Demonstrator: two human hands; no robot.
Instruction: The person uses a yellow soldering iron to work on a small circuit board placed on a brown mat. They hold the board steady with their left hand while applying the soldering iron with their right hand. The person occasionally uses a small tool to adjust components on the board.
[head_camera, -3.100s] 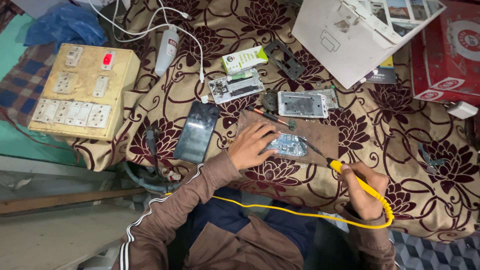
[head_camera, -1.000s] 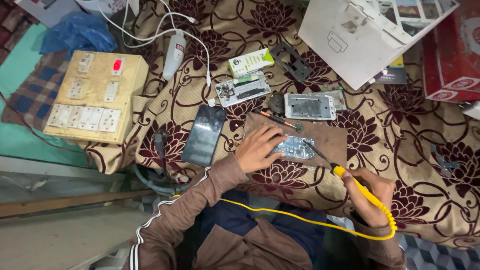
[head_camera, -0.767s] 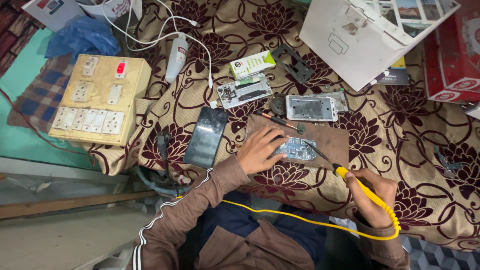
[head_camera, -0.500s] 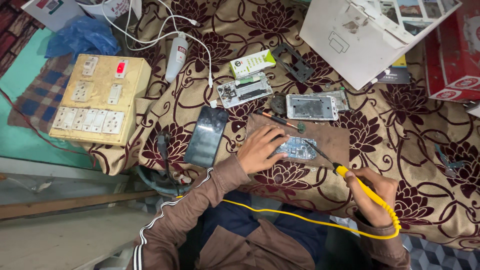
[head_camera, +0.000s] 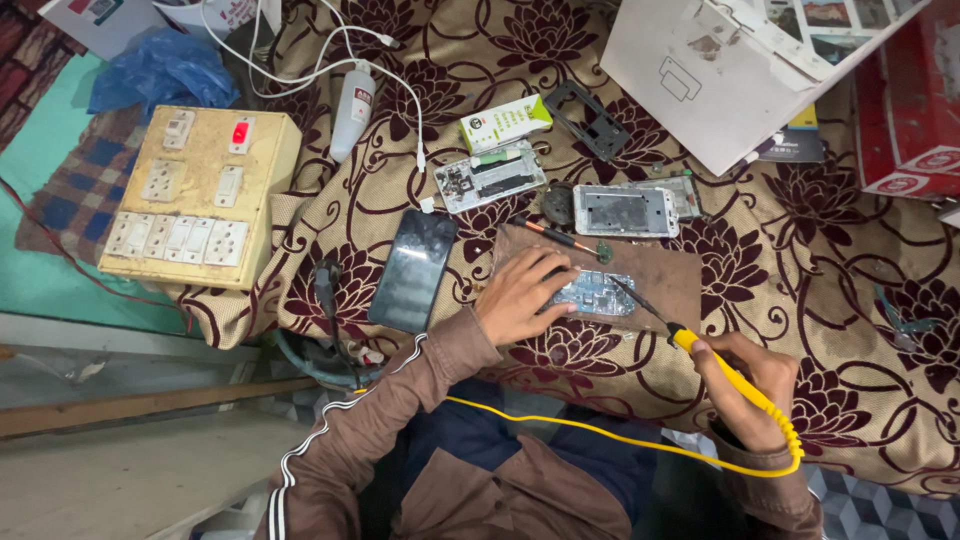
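Observation:
My left hand (head_camera: 522, 297) presses down on the near-left end of a small silver circuit board (head_camera: 598, 294) that lies on a brown wooden work board (head_camera: 660, 272). In my right hand (head_camera: 752, 388) I hold a yellow-handled soldering iron (head_camera: 722, 368); its dark tip reaches up-left and touches the circuit board's right side. The iron's yellow cord (head_camera: 580, 433) loops back across my lap. A small screwdriver (head_camera: 552, 236) rests at the far left of the wooden board.
On the floral cloth lie a black phone screen (head_camera: 413, 270), two opened phone frames (head_camera: 491, 176) (head_camera: 625, 210), a white tube (head_camera: 353, 111) and a small green-white box (head_camera: 505, 122). A cream switchboard (head_camera: 200, 195) sits left; a white carton (head_camera: 720, 70) and red box (head_camera: 918, 110) far right.
The hands, iron and circuit board keep the same positions. Only the camera view has shifted slightly.

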